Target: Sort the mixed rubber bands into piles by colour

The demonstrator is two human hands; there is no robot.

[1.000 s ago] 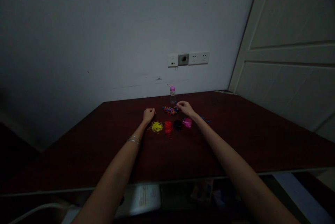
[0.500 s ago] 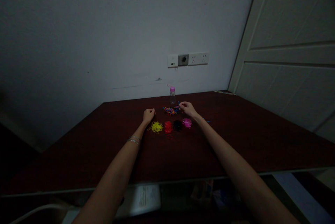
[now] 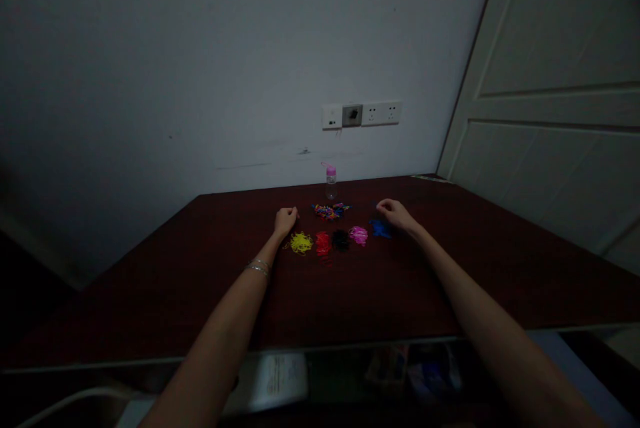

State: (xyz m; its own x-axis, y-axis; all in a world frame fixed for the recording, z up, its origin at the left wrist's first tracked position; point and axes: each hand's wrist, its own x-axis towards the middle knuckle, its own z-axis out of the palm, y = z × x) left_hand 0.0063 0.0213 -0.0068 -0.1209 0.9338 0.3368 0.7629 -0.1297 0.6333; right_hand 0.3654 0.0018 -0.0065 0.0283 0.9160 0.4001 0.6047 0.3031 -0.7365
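My left hand (image 3: 286,220) rests on the dark red table with its fingers curled closed; whatever may be in them is hidden. Just below it lies a pile of yellow rubber bands (image 3: 301,243). Above a pile of blue rubber bands (image 3: 381,229), my right hand (image 3: 395,213) pinches a small blue rubber band at its fingertips. Red bands (image 3: 323,243), black bands (image 3: 341,239) and pink bands (image 3: 359,235) form separate piles between the yellow and the blue. Behind this row is a mixed, many-coloured heap of bands (image 3: 329,212).
A clear bottle with a pink cap (image 3: 331,183) stands behind the mixed heap. The wall with sockets (image 3: 381,113) closes off the back, and a white panelled door (image 3: 540,148) the right. Below the table's front edge, a white box (image 3: 277,378) and other items sit on a shelf.
My right hand has moved right, from the mixed heap to above the blue pile, carrying a blue rubber band. The blue pile shows more fully. My left hand has stayed in place.
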